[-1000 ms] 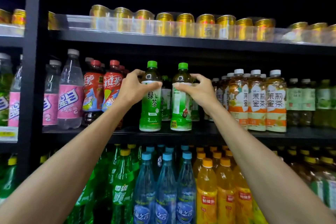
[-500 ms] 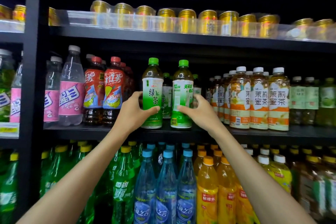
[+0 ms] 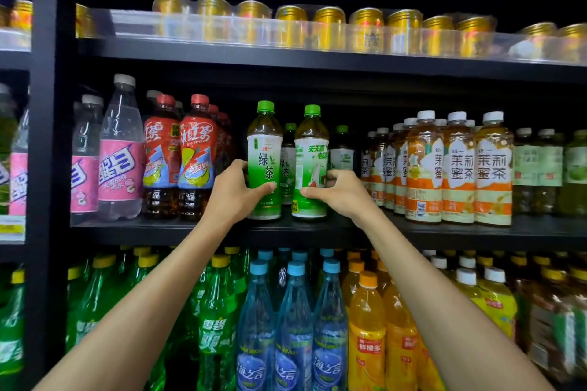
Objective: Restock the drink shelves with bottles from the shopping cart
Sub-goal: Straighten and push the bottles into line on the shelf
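middle shelf [image 3: 317, 232]: I see both bottles standing at its front edge, between the red ice teas [image 3: 197, 152] and the jasmine teas [image 3: 457, 168].
left green tea bottle [image 3: 264, 149]: upright, long axis vertical, straight ahead of its hand.
right green tea bottle [image 3: 311, 152]: upright, just beside the first, label turned partly sideways.
left hand [image 3: 232, 194]: wrapped round its bottle's lower body.
right hand [image 3: 343, 194]: fingers curled round the lower label.
next move: I judge a twist or a push back into the row; each hand is on its own bottle.

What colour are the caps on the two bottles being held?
Green, on the left bottle and the right bottle; head view shows it best.
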